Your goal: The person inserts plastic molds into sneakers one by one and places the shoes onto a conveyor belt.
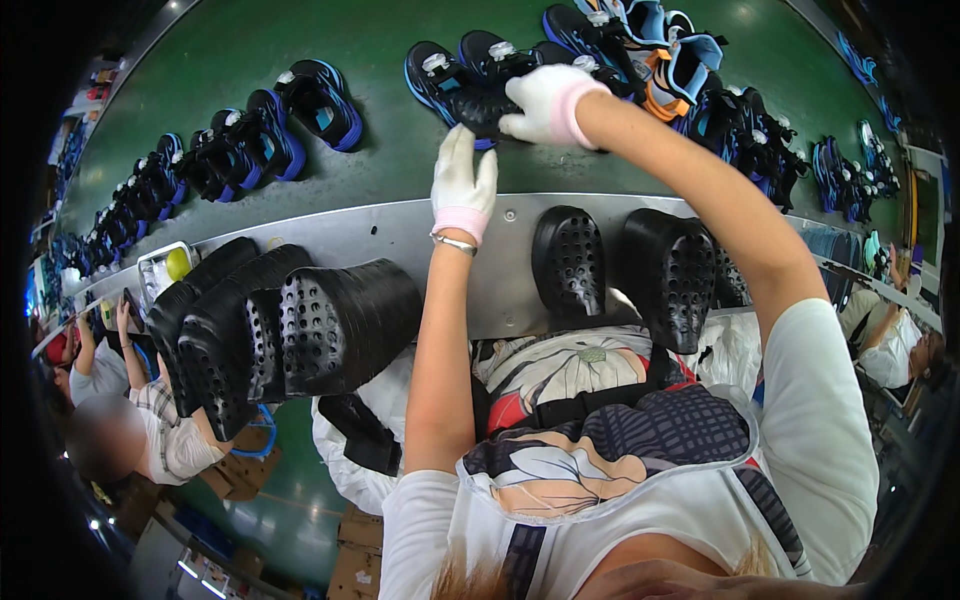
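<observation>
A black shoe with a blue sole (425,78) lies on the green surface ahead of me. Over its opening is a dark textured piece (482,110), its kind hard to make out. My right hand (550,105), in a white glove with a pink cuff, reaches across with thumb and fingers closed on that piece. My left hand (463,180), gloved alike, has its fingers stretched out and thumb apart. Its fingertips are at the near end of the shoe, beside the blue sole; whether they press on it is unclear. More shoes (487,52) lie just beyond.
Black perforated foot-shaped blocks (350,320) rest along the metal ledge (500,235) on my left; others (570,262) stand to the right. Rows of shoes (265,130) line the green belt (390,160) on both sides. A white tray (165,268) sits left. Other people work at both sides.
</observation>
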Available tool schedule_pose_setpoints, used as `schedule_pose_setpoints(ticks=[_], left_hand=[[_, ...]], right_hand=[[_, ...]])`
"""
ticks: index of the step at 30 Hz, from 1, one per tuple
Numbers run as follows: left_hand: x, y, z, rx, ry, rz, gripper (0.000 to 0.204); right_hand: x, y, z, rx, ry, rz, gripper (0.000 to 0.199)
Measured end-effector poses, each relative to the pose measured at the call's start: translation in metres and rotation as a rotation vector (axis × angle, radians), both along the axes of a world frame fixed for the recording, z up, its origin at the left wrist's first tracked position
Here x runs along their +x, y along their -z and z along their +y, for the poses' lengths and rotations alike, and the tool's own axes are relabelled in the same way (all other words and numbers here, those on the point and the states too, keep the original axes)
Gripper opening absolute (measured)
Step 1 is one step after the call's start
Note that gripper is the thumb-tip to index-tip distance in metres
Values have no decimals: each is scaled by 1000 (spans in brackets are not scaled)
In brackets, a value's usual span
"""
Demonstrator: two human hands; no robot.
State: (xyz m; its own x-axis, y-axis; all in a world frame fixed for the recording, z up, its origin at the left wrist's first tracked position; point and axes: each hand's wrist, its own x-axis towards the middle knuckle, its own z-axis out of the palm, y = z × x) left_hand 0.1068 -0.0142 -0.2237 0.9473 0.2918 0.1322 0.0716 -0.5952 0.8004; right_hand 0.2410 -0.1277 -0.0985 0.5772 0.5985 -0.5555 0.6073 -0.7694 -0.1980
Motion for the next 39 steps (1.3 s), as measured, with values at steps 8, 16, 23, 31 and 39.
schedule_pose_setpoints(ticks=[8,16,23,31,39], left_hand=[[11,-5,-2,113,11,101,39],[42,9,8,204,73,398,32],[65,24,20,89,131,620,35],[66,36,26,200,234,451,31],[80,5,37,244,311,618,43]], right_hand=[[10,59,70,-118,-96,-168,22],[21,73,95,-122,55,-15,28],[21,63,109,-199,-182,-138,22],[42,89,112,-175,-347,-225,23],[29,25,76,-33,-266,-125,23]])
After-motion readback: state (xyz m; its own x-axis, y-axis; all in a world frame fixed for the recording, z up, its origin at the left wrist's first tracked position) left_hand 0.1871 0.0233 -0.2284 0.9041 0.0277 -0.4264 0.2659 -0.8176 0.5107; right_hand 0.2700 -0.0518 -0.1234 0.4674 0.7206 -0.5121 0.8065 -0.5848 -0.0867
